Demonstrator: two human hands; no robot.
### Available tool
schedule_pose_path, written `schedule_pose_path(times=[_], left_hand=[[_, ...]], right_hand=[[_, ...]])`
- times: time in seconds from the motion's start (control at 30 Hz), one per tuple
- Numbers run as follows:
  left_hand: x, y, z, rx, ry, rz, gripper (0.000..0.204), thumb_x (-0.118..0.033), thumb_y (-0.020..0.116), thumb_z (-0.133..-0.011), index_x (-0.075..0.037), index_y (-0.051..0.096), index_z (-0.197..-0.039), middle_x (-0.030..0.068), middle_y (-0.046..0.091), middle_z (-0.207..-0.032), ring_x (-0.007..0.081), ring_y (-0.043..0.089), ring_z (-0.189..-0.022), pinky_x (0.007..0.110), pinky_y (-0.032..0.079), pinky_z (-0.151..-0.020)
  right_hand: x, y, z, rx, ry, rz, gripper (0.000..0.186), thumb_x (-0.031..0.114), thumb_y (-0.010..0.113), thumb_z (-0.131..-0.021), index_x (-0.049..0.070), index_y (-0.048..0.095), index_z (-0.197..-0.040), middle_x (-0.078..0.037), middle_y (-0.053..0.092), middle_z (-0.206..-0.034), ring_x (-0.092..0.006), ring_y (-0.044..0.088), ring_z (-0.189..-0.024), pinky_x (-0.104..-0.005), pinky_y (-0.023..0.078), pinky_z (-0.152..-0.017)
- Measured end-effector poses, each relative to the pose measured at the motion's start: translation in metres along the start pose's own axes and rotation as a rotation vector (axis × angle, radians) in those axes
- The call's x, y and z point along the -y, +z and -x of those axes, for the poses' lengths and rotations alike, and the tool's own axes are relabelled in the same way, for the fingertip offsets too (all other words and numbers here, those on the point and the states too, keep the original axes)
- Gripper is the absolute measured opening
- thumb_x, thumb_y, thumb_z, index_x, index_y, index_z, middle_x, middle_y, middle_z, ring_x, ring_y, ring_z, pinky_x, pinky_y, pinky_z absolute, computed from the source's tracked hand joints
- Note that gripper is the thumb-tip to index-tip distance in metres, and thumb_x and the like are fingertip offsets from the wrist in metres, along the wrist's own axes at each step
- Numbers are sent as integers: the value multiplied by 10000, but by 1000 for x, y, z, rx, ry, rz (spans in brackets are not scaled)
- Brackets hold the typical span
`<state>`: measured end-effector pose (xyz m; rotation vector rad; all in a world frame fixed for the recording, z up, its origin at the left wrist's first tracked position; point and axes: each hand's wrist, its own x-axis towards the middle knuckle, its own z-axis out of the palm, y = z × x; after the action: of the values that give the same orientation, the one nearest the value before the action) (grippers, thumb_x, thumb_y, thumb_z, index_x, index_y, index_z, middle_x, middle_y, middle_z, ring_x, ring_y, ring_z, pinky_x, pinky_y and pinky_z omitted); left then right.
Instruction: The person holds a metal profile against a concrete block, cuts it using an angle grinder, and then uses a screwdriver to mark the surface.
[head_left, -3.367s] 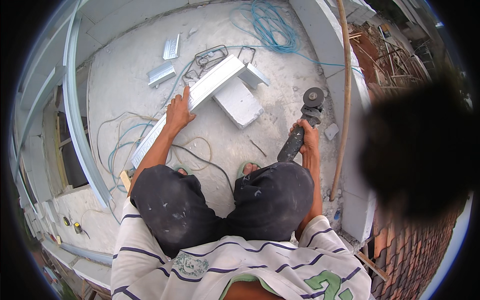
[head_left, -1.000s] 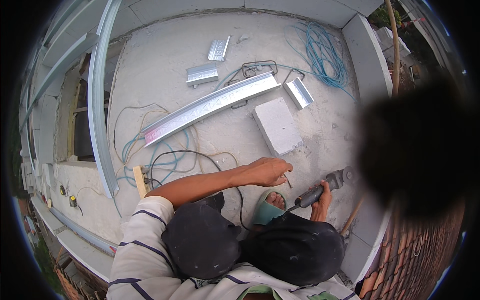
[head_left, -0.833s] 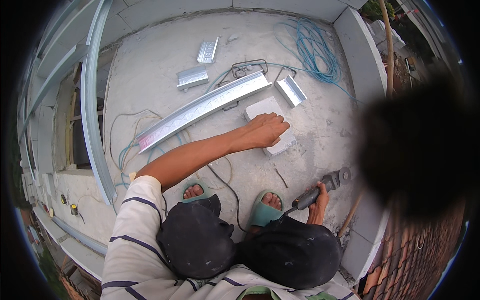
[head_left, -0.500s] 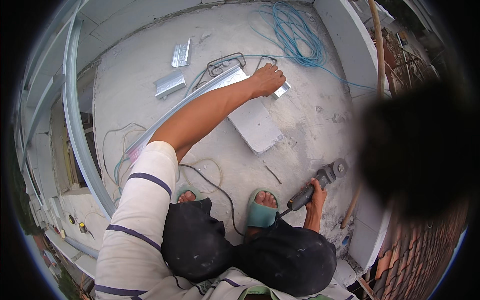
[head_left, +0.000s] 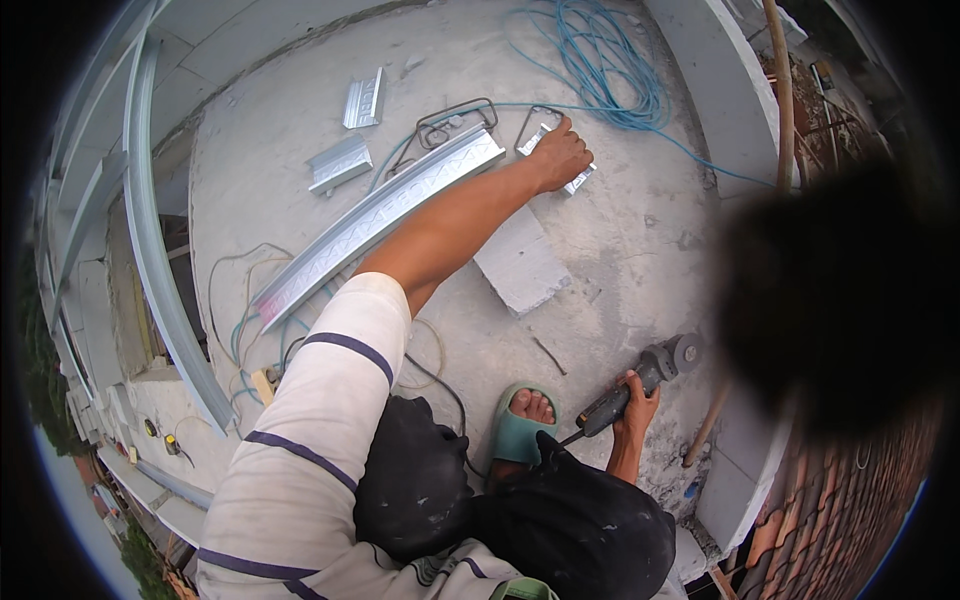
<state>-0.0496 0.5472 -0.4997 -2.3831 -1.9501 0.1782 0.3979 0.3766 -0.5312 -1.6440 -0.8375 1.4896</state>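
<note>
My left hand (head_left: 562, 157) reaches far forward, its fingers closed over a short piece of silvery metal channel (head_left: 580, 181), whose two ends show on either side of the hand. Just left of it, a long metal channel (head_left: 375, 218) lies slantwise, partly hidden under my left arm. Low on the right, my right hand (head_left: 637, 405) grips an angle grinder (head_left: 608, 406) by its body; the round disc (head_left: 687, 352) points away from me, above the floor. Whether the disc spins I cannot tell.
A pale block (head_left: 522, 268) lies below my left forearm. Two cut channel pieces (head_left: 364, 98) (head_left: 340, 163) rest at the far left. Bent wire rods (head_left: 455, 122), a coiled blue hose (head_left: 605, 75) and cords lie about. Low block walls (head_left: 715, 75) edge the floor; roof tiles (head_left: 815, 520) slope off right.
My left hand has moved a little to the right with the short channel piece, farther from the long channel's end. My right hand and the grinder stay nearly in place.
</note>
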Motion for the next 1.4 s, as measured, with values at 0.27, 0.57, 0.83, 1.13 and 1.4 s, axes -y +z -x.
schedule_pose_path(times=[0.27,0.57,0.83,1.13,1.4], left_hand=[[66,-72,73,129,-511,285,714,-479,872,-690,-20,691,-1205,202,753,-1107,360,717,-1046,518,411,-1006],[94,-30,130,260,-656,328,823,-548,871,-687,3,679,-1268,212,761,-1168,365,712,-1127,593,417,-1030],[93,-29,124,297,-636,319,905,-576,862,-691,11,649,-1345,209,739,-1252,359,688,-1199,610,415,-1039],[92,-13,122,226,-638,305,778,-565,896,-686,-27,709,-1216,174,758,-1207,333,700,-1162,556,408,-978],[95,-9,124,223,-658,326,916,-587,884,-681,-9,663,-1356,198,729,-1297,336,666,-1249,573,407,-1008]], right_hand=[[-3,-1,-1,-43,7,10,377,78,792,-880,29,577,-1186,-82,688,-903,-194,685,-770,-349,544,-672],[2,3,1,-43,-10,53,358,104,805,-862,26,608,-1149,-65,691,-913,-182,666,-767,-347,529,-690],[-5,-1,-1,-29,-18,44,384,110,814,-843,21,605,-1153,-65,672,-942,-168,641,-787,-335,515,-712],[1,2,6,-31,-25,36,414,112,814,-841,22,591,-1179,-69,673,-920,-169,642,-784,-329,512,-723],[0,1,6,-51,-23,56,433,117,816,-844,21,587,-1199,-67,668,-942,-169,637,-787,-341,515,-734]])
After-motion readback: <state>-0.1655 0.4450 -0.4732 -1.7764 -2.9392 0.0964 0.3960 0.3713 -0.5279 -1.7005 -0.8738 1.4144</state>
